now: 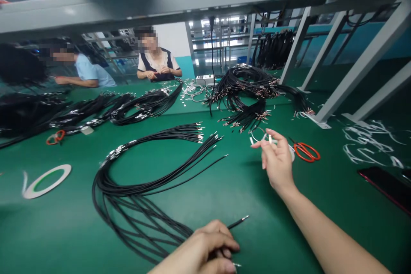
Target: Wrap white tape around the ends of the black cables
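A looped bundle of black cables (105,180) lies on the green table (253,192), its stripped ends fanned toward the middle. At the bottom, my left hand (212,246) is closed around black cable ends; one metal-tipped end sticks out beyond the fingers and another shows below them. My right hand (278,156) is raised over the table, right of the bundle, pinching a small white strip (270,139) between thumb and finger. Beside it lies a pair of orange-handled scissors (306,152), and a thin white loop shows behind the fingers.
More black cable piles (244,83) lie at the back and left. A white tape ring (48,182) and second orange scissors (55,137) are at left. White strips (369,143), a phone (385,186) and metal legs (340,64) stand right. Two people sit across.
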`<state>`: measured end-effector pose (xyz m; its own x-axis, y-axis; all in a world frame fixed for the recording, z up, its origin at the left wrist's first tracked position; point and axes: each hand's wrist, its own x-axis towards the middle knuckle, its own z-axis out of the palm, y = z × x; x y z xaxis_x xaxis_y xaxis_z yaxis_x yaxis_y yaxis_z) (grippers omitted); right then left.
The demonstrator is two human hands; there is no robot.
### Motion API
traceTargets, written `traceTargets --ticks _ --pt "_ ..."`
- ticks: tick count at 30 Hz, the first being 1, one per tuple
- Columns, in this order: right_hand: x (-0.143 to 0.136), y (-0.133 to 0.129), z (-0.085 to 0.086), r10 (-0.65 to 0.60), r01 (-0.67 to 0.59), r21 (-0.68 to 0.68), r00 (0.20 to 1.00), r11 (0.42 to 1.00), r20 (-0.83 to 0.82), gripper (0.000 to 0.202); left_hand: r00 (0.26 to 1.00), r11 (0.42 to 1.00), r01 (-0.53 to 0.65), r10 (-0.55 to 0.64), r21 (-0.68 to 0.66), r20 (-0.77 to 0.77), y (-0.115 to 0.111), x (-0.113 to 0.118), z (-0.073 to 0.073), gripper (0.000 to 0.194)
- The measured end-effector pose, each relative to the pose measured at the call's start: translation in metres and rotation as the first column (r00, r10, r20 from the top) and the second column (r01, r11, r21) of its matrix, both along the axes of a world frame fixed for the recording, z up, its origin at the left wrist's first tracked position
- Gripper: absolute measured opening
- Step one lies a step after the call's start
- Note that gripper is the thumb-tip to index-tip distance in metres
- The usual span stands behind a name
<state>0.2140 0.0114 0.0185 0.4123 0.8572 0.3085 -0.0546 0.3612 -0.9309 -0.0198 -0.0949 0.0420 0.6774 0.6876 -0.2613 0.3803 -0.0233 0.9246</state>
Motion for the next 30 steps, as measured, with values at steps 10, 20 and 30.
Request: traceTargets --ticks 10,20,30 --pt "-0.034 -0.016 -0.032 0.206 -0.162 -0.245 0.964 0.956 0.17 0.039 0.853 0.665 -0.159 0.465 0.729 -0.238 0.092 0.018 -0.018 0.021" --pt "-0.036 -0.009 -0.038 0.113 -0.078 -0.304 0.989 0.95 0.099 0.047 0.815 0.614 -0.279 0.558 0.738 -0.155 0.107 0.022 -0.041 0.011" --pt "-0.052 -0.023 -0.015 0.229 -0.284 -0.251 0.947 0.926 -0.227 0.042 0.878 0.834 -0.452 0.478 0.315 -0.005 0.1 0.022 -0.02 0.029"
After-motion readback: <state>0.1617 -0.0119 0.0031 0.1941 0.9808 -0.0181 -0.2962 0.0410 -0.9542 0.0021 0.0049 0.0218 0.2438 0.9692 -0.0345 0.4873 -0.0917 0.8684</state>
